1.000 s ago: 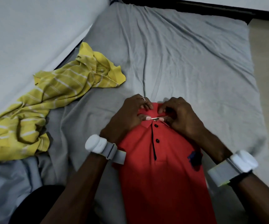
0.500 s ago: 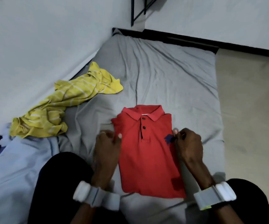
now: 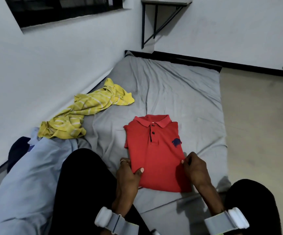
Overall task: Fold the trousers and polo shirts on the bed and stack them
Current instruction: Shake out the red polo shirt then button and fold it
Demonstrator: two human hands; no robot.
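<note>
In the head view, the left grip [image 3: 129, 173] and the right grip [image 3: 195, 168] have been drawn back from the collar, where they were a second ago, down the side edges of the red polo shirt [image 3: 154, 153] to its near half. This suggests that the collar has been set and the sides squared, and that the near hem is about to be folded up toward the collar. The left grip is closed on the shirt's left edge, with the thumb laid on top of the cloth. The right edge is pinched between the thumb and fingers of the right grip. The shirt lies face up and flat on the near middle of the bed [image 3: 179, 92], narrowed to a neat rectangle, buttoned, with a dark emblem on the chest. A yellow striped polo shirt [image 3: 86, 112] is left crumpled at the far left, not yet folded, and a pale blue garment [image 3: 27, 175] is heaped at the near left.
</note>
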